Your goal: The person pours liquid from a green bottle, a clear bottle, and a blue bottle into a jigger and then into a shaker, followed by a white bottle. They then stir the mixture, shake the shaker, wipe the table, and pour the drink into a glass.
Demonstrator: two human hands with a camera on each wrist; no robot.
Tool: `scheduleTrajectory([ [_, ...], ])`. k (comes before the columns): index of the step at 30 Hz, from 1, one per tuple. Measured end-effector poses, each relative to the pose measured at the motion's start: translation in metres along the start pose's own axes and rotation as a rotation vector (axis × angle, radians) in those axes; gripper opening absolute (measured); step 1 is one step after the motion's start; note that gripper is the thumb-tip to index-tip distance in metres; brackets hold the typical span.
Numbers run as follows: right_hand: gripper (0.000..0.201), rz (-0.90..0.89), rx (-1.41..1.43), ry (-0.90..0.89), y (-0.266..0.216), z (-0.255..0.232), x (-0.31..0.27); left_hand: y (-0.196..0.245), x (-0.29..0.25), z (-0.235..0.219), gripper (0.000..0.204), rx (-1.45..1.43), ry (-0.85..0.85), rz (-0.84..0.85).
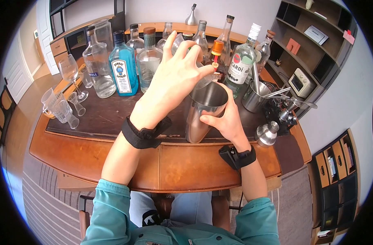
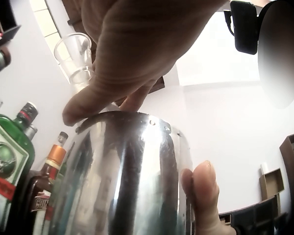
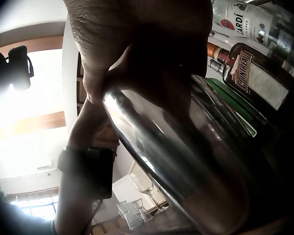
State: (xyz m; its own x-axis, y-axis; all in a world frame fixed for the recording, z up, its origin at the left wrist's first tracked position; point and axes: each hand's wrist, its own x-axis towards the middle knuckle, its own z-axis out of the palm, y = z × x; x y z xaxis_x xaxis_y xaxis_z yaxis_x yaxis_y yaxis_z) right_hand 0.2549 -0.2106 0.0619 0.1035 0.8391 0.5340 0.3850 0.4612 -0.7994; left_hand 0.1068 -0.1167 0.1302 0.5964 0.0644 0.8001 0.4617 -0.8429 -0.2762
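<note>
- Shaker tin (image 1: 203, 112) of bare metal stands near the near edge of the dark bar mat (image 1: 100, 116), its long axis close to upright with the top leaning slightly to the right and its open mouth facing up.
- Its inside looks dark in the head view; whether it holds any liquid cannot be told.
- The right hand (image 1: 225, 118) wraps the tin's right side, thumb across the near face and fingers curled behind, clamped on the metal; the left wrist view shows a fingertip (image 2: 202, 188) pressed to the wall.
- The left hand (image 1: 174, 77) hovers above the mouth, wrist bent down, holding a small clear glass (image 2: 76, 58) tipped over the tin's far rim; its thumb (image 2: 95, 100) rests on that rim, and its other fingers spread upward.
- Bottles line the far side of the mat: a blue gin bottle (image 1: 123, 65), clear bottles beside it, a white-rum bottle (image 1: 240, 63) to the right, an orange-capped one (image 1: 216, 59) just behind the tin.
- A metal cup (image 1: 253, 96) at right holds bar tools; a shaker cap (image 1: 267, 134) stands near it.
- A wine glass (image 1: 71, 73) and measuring glasses (image 1: 62, 109) sit at the left end of the wooden counter (image 1: 186, 163).
</note>
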Motion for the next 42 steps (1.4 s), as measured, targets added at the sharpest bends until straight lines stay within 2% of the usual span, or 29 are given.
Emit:
scheduleTrajectory([
  [10,0.084,0.016,0.000,-0.011,0.007,-0.001,0.001,0.003,0.001,0.001,0.022,0.046,0.009,0.037],
  [13,0.084,-0.003,-0.029,-0.008,0.006,-0.001,0.000,0.002,0.000,0.001,0.021,0.059,0.040,0.026],
  [16,0.084,-0.032,-0.054,-0.020,0.004,-0.001,0.001,0.000,-0.002,-0.005,0.026,0.062,-0.023,-0.039],
  [18,0.083,0.009,-0.008,-0.006,0.004,0.000,0.001,-0.005,-0.010,-0.009,0.034,0.179,-0.205,-0.153],
  [19,0.083,0.011,-0.005,-0.006,0.006,0.000,0.001,-0.010,-0.014,-0.011,0.043,0.133,-0.255,-0.163],
  [20,0.082,-0.025,-0.009,0.011,0.009,0.000,0.001,-0.016,-0.016,-0.015,0.043,0.135,-0.258,-0.163],
  [22,0.080,-0.062,-0.010,0.027,0.008,0.000,0.002,-0.026,-0.018,-0.027,0.042,-0.085,-0.572,-0.258],
  [23,0.080,-0.041,-0.025,0.029,0.005,0.000,0.001,-0.030,-0.017,-0.032,0.042,-0.141,-0.662,-0.299],
  [25,0.080,0.037,-0.034,0.019,0.000,-0.001,0.001,-0.037,-0.022,-0.038,0.042,-0.185,-0.688,-0.329],
  [26,0.080,0.023,-0.038,0.013,-0.001,-0.002,0.001,-0.042,-0.024,-0.040,0.043,-0.233,-0.705,-0.357],
  [28,0.080,0.061,-0.072,0.029,-0.001,-0.003,0.001,-0.047,-0.032,-0.039,0.045,-0.243,-0.673,-0.389],
  [30,0.080,0.040,-0.061,0.026,0.000,0.000,0.003,-0.056,-0.038,-0.037,0.048,-0.489,-0.980,-0.422],
  [32,0.079,0.052,-0.057,0.036,0.002,0.003,0.006,-0.063,-0.054,-0.024,0.051,-0.587,-0.981,-0.438],
  [34,0.079,0.054,-0.050,0.049,0.008,0.010,0.014,-0.070,-0.077,-0.007,0.050,-0.543,-0.948,-0.418],
  [37,0.080,0.062,-0.101,0.088,0.017,0.022,0.027,-0.081,-0.105,0.006,0.048,-0.546,-0.560,-0.595],
  [38,0.081,0.068,-0.155,0.096,0.017,0.026,0.032,-0.083,-0.111,0.006,0.048,-0.550,-0.554,-0.588],
  [40,0.082,0.054,-0.149,0.088,0.028,0.035,0.043,-0.086,-0.122,0.005,0.046,-0.341,-0.422,-0.615],
  [42,0.083,0.003,-0.180,0.098,0.026,0.048,0.054,-0.092,-0.130,0.006,0.047,-0.335,-0.393,-0.639],
])
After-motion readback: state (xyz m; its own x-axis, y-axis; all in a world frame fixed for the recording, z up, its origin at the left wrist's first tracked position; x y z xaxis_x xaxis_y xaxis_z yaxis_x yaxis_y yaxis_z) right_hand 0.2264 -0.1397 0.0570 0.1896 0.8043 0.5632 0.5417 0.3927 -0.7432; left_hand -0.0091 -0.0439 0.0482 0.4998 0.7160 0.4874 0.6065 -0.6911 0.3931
